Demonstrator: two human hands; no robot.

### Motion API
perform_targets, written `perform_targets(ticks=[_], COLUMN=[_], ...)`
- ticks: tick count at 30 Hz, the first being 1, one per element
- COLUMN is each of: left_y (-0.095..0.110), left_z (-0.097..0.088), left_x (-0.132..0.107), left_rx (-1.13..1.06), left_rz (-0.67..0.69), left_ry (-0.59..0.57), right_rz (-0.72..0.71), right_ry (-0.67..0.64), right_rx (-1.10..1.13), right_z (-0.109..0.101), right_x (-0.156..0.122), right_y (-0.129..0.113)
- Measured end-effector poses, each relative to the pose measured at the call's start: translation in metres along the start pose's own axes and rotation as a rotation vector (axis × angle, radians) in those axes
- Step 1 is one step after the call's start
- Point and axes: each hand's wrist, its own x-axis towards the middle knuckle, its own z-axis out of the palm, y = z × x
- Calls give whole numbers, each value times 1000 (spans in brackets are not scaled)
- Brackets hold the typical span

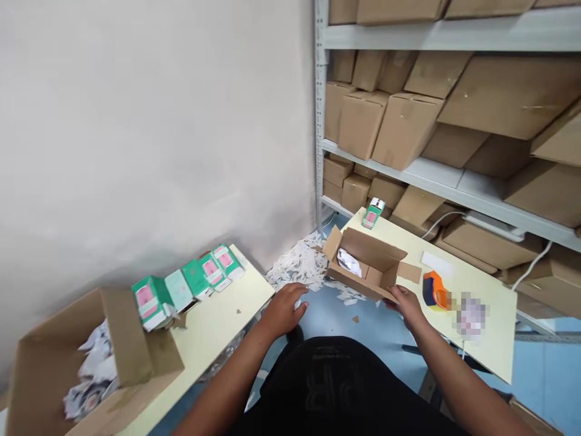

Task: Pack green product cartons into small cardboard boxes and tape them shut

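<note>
My right hand (407, 306) grips the near right corner of an open cardboard box (358, 283), its fingers closed on the edge. Inside that box lies a crumpled white paper wad (349, 263), toward its left end. The box sits at the left part of the right-hand table, its flaps spread outward. My left hand (287, 307) is held over the floor between the two tables, thumb apart from curved fingers, with nothing in it. It is apart from the box.
On the left table (247, 297) stand several green-and-white cartons (195, 277) and a large open box (131, 345) with crumpled paper. The right table (492, 339) bears an orange tape dispenser (436, 290) and a green carton (373, 215). Paper scraps (299, 261) litter the floor. Shelves (454, 175) hold boxes.
</note>
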Motion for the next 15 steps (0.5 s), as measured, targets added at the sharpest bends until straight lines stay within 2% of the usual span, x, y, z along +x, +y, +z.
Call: perform_targets(ticks=[5,9,12,15], left_y=[-31,-60,-82,-102], left_z=[20,32,30,19], left_x=[62,119,165,214], left_rx=[-12,-18,-43,-74], left_rz=[5,11,13,-8], left_ry=[-144,-179,-187,-206], right_rz=[97,151,183,207], right_ry=[131,166,186,198], right_rx=[80,95,96,121], right_z=[-19,-21,-21,-20], right_x=[47,84,109,128], right_y=[0,-6,-12,-19])
